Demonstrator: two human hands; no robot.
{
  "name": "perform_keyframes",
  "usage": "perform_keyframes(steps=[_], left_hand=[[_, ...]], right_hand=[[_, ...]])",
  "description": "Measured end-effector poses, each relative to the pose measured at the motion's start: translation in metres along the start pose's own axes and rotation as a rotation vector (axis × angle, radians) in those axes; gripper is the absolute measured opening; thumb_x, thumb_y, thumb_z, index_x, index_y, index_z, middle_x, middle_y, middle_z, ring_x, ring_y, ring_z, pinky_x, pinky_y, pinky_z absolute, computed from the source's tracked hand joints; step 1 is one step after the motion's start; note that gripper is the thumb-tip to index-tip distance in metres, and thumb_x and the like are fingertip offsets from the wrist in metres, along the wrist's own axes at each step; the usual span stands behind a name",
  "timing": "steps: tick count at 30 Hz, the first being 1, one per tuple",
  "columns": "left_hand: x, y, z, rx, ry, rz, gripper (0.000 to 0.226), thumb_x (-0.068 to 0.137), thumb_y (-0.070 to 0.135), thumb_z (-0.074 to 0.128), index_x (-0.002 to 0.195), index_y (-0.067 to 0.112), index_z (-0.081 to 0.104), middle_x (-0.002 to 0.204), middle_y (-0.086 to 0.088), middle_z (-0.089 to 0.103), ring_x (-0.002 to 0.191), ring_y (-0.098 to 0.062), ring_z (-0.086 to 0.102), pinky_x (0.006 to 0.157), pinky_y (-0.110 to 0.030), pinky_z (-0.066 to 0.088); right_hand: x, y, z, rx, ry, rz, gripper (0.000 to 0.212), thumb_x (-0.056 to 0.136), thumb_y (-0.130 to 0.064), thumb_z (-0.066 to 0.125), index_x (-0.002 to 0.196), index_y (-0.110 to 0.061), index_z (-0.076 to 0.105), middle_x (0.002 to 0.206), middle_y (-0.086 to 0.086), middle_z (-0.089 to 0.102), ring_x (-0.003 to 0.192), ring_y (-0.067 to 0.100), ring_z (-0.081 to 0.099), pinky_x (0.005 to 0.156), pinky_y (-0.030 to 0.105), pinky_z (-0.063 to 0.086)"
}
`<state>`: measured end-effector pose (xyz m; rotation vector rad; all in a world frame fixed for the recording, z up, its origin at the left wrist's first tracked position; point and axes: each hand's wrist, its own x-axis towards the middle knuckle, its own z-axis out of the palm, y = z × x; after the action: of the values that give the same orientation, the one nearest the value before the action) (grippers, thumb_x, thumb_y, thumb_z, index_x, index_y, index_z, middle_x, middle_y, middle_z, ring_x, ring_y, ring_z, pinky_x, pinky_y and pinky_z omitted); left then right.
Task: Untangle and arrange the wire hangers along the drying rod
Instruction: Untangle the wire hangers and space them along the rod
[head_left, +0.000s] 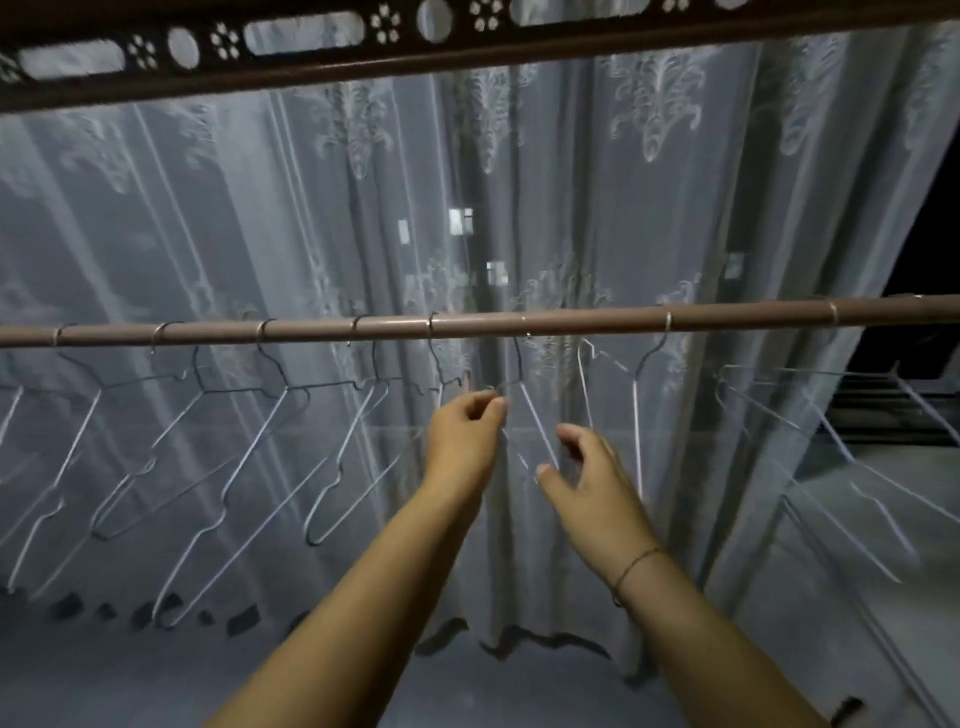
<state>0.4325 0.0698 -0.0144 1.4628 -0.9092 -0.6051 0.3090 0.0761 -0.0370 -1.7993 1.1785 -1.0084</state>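
Note:
A brown drying rod (478, 323) runs across the view at mid height. Several thin wire hangers (218, 447) hang from it, spread along the left half, with more at the right (810, 415). Under the rod's middle hangs one wire hanger (537, 423). My left hand (465, 441) pinches its shoulder wire just below the hook. My right hand (587, 478) hovers to the right of that hanger with fingers loosely spread, holding nothing that I can see.
A sheer white lace curtain (597, 182) hangs close behind the rod. A dark perforated beam (363, 57) crosses overhead. Dark railing bars (893, 410) show at the far right, with pale floor (130, 686) below.

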Motion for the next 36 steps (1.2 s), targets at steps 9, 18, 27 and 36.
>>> perform_keyframes(steps=[9, 18, 27, 36], left_hand=[[0.036, -0.018, -0.001, -0.05, -0.337, -0.145, 0.022, 0.092, 0.018, 0.052, 0.082, 0.006, 0.067, 0.068, -0.005, 0.058, 0.065, -0.016, 0.051, 0.072, -0.03, 0.042], [0.06, 0.004, 0.013, -0.21, -0.321, -0.144, 0.02, 0.091, 0.006, 0.052, 0.074, 0.013, 0.059, 0.068, -0.005, 0.061, 0.055, -0.014, 0.053, 0.044, -0.013, 0.046], [0.052, -0.015, 0.004, -0.091, -0.412, -0.262, 0.012, 0.09, 0.002, 0.053, 0.091, 0.006, 0.064, 0.068, -0.007, 0.06, 0.053, -0.009, 0.053, 0.049, -0.016, 0.041], [0.039, -0.031, -0.023, 0.123, -0.557, -0.27, 0.025, 0.093, 0.003, 0.046, 0.109, 0.002, 0.065, 0.07, -0.002, 0.058, 0.06, -0.01, 0.046, 0.053, -0.016, 0.035]], right_hand=[[0.021, 0.013, 0.05, 0.073, 0.166, 0.223, 0.023, 0.091, -0.015, 0.044, 0.108, -0.021, 0.059, 0.074, -0.001, 0.063, 0.07, 0.018, 0.06, 0.072, 0.037, 0.054], [0.055, -0.002, 0.047, 0.094, 0.196, 0.164, 0.025, 0.091, -0.014, 0.041, 0.082, -0.022, 0.062, 0.06, 0.003, 0.056, 0.058, 0.019, 0.051, 0.059, 0.035, 0.044], [0.05, 0.025, 0.037, 0.214, 0.157, 0.207, 0.022, 0.092, -0.017, 0.045, 0.082, -0.018, 0.065, 0.076, 0.002, 0.063, 0.069, 0.012, 0.057, 0.067, 0.027, 0.047], [0.046, 0.046, 0.022, -0.094, 0.115, 0.058, 0.033, 0.084, -0.017, 0.06, 0.116, -0.028, 0.057, 0.122, -0.005, 0.053, 0.113, 0.009, 0.05, 0.1, 0.028, 0.04]])
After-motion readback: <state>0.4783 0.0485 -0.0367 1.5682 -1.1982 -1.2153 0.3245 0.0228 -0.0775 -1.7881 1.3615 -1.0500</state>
